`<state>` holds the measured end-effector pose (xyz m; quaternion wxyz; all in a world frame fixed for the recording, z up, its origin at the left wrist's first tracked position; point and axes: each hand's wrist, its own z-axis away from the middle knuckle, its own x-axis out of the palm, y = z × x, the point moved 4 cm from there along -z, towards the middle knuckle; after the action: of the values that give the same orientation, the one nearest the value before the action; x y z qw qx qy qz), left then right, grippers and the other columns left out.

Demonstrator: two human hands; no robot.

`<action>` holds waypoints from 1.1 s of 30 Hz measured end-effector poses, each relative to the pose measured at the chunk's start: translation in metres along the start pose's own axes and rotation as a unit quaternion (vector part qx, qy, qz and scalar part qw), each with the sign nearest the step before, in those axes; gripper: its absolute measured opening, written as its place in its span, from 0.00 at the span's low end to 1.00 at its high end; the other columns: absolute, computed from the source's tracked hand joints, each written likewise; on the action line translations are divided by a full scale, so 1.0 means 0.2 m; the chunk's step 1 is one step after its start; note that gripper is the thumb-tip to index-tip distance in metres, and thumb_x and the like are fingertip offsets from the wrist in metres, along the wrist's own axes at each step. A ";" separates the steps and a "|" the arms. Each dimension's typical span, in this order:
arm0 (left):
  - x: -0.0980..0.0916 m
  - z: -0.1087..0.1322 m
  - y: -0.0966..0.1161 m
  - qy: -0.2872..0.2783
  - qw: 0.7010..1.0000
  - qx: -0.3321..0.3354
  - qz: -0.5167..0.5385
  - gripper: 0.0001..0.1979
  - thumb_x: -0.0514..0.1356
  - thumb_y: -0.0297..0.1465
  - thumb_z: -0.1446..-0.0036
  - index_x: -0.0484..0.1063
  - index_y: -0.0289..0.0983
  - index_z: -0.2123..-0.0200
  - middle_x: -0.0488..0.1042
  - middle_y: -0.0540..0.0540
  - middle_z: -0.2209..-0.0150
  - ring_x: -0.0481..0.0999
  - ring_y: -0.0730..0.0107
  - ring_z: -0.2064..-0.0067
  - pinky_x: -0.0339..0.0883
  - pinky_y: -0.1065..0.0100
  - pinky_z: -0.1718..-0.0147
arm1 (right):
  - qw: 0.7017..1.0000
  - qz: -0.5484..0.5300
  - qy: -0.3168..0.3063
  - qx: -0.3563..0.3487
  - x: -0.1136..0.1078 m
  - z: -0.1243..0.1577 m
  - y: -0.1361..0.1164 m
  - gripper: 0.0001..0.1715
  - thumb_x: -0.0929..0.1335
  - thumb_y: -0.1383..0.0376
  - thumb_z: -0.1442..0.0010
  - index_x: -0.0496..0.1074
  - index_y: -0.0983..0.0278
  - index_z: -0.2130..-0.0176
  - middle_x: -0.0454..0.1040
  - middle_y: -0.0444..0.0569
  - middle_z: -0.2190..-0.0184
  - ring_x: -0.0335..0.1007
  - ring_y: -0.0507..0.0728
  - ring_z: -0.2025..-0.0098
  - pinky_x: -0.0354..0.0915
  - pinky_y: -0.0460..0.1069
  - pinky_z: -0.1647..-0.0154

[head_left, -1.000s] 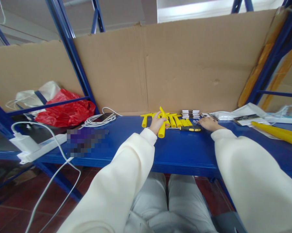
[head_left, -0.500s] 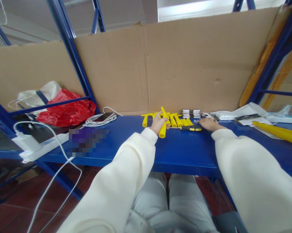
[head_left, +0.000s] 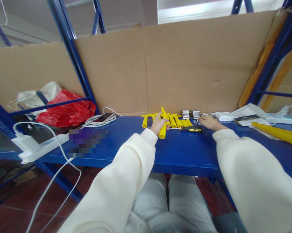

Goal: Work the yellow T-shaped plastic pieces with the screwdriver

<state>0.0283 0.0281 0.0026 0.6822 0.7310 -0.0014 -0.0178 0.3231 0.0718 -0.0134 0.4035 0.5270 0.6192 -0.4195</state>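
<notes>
Yellow tube (head_left: 162,134): held tilted, left of the screwdriver (head_left: 193,128), its middle covered by fingers. The left hand (head_left: 157,124) is clamped round it, arm extended forward. Other yellow tubes (head_left: 145,121), left of and behind the screwdriver, are partly obscured by that hand. The screwdriver's tip cannot be made out. The right hand (head_left: 209,123), right of the screwdriver, lies palm down, fingers toward small parts (head_left: 197,122) too tiny to identify; whether its fingertips grip any cannot be determined.
</notes>
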 end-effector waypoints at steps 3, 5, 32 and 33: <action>-0.01 -0.01 0.00 0.001 1.000 -0.003 -0.007 0.41 0.59 0.21 0.42 0.55 0.41 0.26 0.80 0.38 0.50 0.82 0.66 0.68 0.75 0.69 0.74 | 0.996 -0.063 -0.056 0.001 -0.06 0.05 -0.07 0.26 0.65 0.48 0.37 0.85 0.60 0.57 0.83 0.54 0.56 0.78 0.67 0.51 0.71 0.56 0.48; -0.01 -0.01 0.00 0.002 1.000 -0.004 -0.013 0.41 0.59 0.21 0.42 0.54 0.41 0.26 0.80 0.38 0.48 0.83 0.65 0.67 0.76 0.68 0.72 | 0.989 -0.101 -0.102 -0.039 -0.08 0.09 -0.14 0.27 0.66 0.47 0.38 0.85 0.61 0.57 0.84 0.53 0.58 0.78 0.66 0.53 0.71 0.56 0.49; -0.04 -0.03 0.01 0.041 0.998 0.025 0.028 0.39 0.57 0.19 0.42 0.56 0.38 0.28 0.79 0.44 0.59 0.68 0.79 0.80 0.72 0.73 0.77 | 0.951 0.001 0.274 0.143 -0.39 0.31 -0.14 0.13 0.62 0.67 0.38 0.73 0.66 0.58 0.74 0.68 0.51 0.61 0.72 0.44 0.57 0.63 0.49; -0.04 -0.03 0.01 0.044 0.998 0.026 0.028 0.39 0.57 0.19 0.43 0.56 0.38 0.28 0.78 0.44 0.59 0.69 0.79 0.80 0.72 0.73 0.77 | 0.949 -0.005 0.274 0.156 -0.39 0.31 -0.12 0.12 0.62 0.67 0.39 0.74 0.66 0.59 0.74 0.68 0.51 0.61 0.72 0.44 0.57 0.64 0.49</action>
<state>0.0200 0.0351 0.0053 0.6627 0.7481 0.0081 0.0335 0.3130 -0.0143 0.0418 0.1290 0.6751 0.6352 -0.3524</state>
